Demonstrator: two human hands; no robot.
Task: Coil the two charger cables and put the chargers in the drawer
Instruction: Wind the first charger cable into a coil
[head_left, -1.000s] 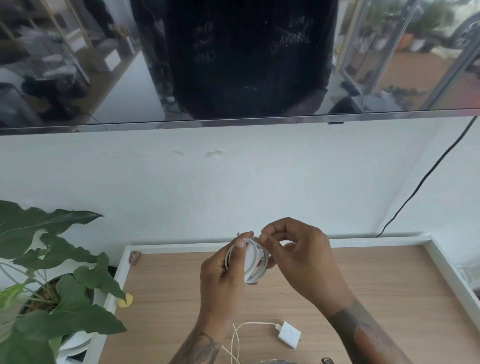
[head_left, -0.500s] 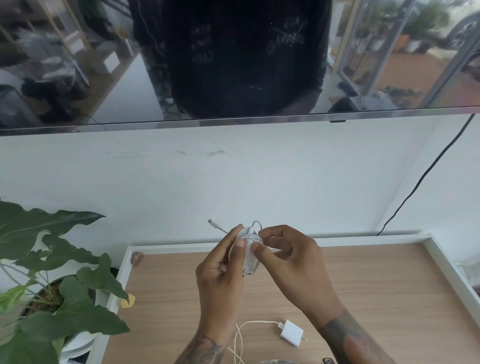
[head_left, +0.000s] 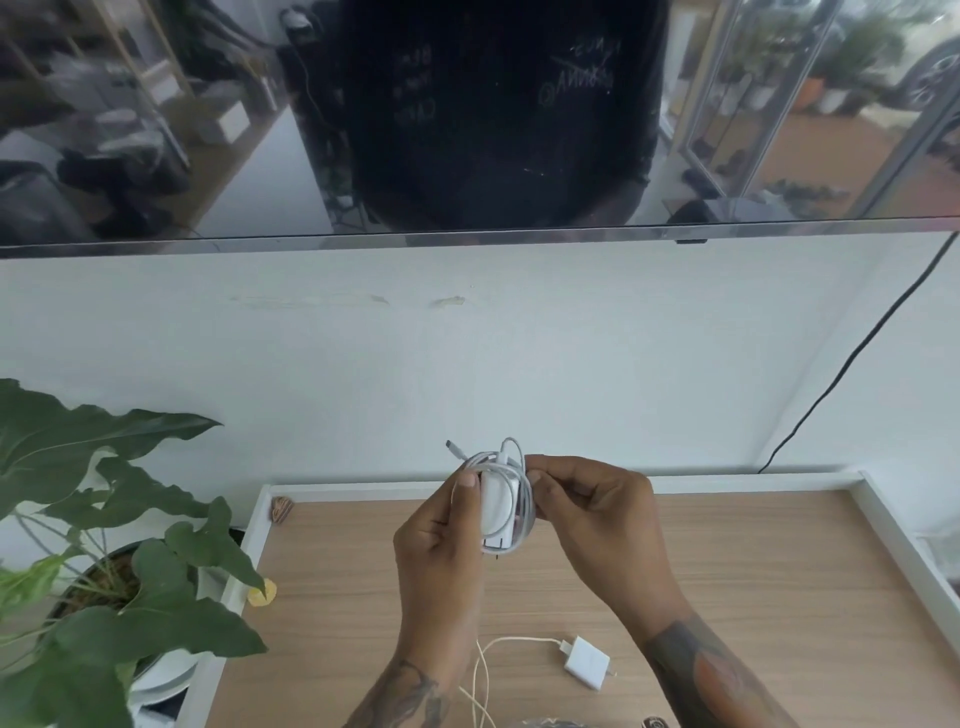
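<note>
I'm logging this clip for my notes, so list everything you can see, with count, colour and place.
held charger: one, white, cable wound round it, held above the desk
loose cable end: one, white, sticking up left of the held coil
second charger: one, white, lying on the desk near the front edge, cable uncoiled
desk: one, light wood with white rim
potted plant: one, green, left of the desk
black cable: one, running down the wall at right
screen: one, dark and reflective, on the wall above
wall: white
small yellow object: one, at the desk's left rim
left hand: one, grips the held charger
right hand: one, pinches the wound cable
</note>
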